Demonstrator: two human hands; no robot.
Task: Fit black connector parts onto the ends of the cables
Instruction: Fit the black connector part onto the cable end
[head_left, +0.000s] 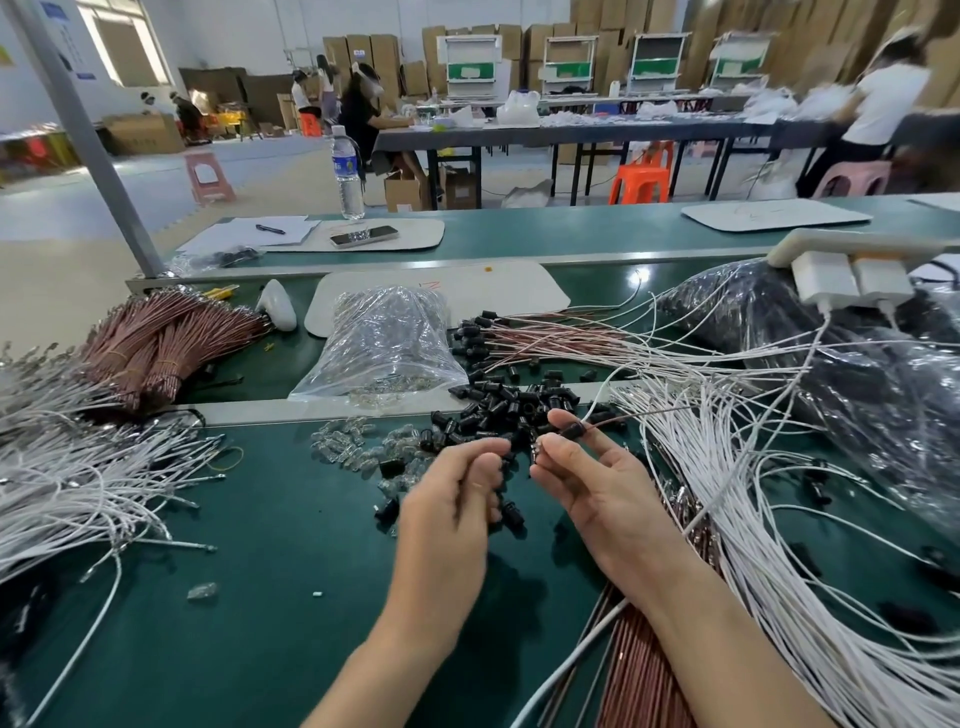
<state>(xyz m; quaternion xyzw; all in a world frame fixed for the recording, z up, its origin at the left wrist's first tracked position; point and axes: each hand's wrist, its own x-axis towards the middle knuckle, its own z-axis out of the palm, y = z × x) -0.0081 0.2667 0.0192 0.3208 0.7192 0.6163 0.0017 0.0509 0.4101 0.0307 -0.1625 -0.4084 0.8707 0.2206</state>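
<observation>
Hands meet over the green bench (260, 571). Our right hand (597, 488) pinches a black connector (574, 430) at its fingertips — a thin brown cable (639, 415) runs out of it to the right. Something small and shiny sits at the right thumb tip; we can't tell what. Our left hand (452, 504) has its fingers curled in toward the thumb, blurred — can't tell if it holds anything. The loose pile of black connectors (498, 400) lies just beyond the fingertips. Clear bulbs (353, 441) sit to the pile's left and white cables (753, 467) fan out on the right. A bag of bulbs (384, 343) lies behind.
</observation>
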